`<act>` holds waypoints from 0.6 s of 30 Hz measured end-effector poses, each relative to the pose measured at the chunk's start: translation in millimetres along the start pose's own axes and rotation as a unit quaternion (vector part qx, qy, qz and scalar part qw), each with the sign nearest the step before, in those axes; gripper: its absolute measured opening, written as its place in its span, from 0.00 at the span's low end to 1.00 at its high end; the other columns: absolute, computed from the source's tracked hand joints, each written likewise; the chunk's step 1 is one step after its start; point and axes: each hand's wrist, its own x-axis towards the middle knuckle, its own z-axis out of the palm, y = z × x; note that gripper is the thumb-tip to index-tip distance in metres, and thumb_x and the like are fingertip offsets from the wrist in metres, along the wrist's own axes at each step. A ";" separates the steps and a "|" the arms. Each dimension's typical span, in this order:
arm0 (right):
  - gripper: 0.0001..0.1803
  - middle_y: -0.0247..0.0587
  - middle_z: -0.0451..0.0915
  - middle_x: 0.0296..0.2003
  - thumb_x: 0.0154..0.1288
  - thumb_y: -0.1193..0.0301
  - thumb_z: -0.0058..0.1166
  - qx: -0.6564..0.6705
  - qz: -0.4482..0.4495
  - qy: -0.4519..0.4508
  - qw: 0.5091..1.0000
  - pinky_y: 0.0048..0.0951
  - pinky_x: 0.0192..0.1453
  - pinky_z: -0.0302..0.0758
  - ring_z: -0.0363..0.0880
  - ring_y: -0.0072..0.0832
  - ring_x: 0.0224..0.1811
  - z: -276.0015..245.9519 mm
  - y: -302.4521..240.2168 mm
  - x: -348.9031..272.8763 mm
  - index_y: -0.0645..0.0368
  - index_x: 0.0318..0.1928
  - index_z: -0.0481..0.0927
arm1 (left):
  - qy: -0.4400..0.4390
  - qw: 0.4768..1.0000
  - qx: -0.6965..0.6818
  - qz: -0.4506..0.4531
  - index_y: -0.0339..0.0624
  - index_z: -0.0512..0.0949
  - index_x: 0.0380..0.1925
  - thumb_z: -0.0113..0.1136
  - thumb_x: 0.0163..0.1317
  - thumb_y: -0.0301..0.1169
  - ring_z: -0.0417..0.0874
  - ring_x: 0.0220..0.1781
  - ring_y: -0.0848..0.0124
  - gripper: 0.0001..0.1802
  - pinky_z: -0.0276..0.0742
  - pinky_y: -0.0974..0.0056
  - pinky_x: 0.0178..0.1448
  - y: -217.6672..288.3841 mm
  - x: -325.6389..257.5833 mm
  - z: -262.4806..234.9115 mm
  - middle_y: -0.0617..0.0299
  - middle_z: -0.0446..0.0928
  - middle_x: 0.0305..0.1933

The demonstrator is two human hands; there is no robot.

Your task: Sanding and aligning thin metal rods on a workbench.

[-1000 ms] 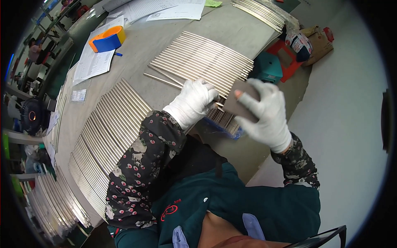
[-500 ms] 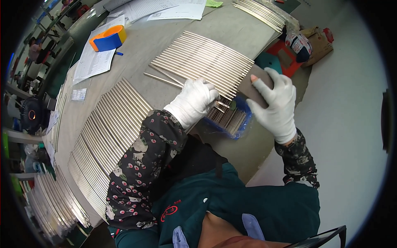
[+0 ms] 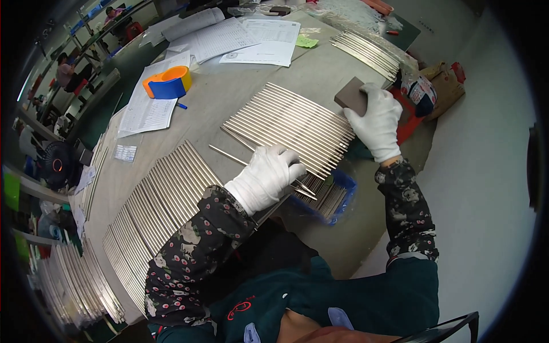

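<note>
Grey worktable [image 3: 320, 74], pale floor [image 3: 480, 188] (smooth), green benches [image 3: 123, 63] behind

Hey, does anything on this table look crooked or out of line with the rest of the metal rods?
Yes. Two loose rods lie angled across the table, apart from the tidy row of rods, near the left hand. The rest looks orderly.

We see our left hand [image 3: 267, 174] in a white glove just below the middle of the view, palm down and fingers curled, pointing toward two o'clock. Its forearm, in a dark flowered sleeve, runs back toward seven o'clock, bent at the elbow. Our right hand [image 3: 376, 121], also gloved in white, sits toward two o'clock from the left, fingers wrapped closed and pointing to eleven o'clock. Its flowered sleeve drops toward five o'clock. The hands are well apart.
</note>
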 end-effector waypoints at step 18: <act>0.14 0.53 0.77 0.33 0.64 0.63 0.51 0.136 -0.038 -0.229 0.963 0.46 0.46 0.73 0.77 0.50 0.40 66.5 -29.6 27.3 0.63 0.35 0.76 | -0.094 0.976 0.148 -0.131 0.42 0.74 0.38 0.63 0.50 0.28 0.79 0.39 0.57 0.14 0.78 0.56 0.40 -56.0 -16.2 -26.5 0.57 0.74 0.35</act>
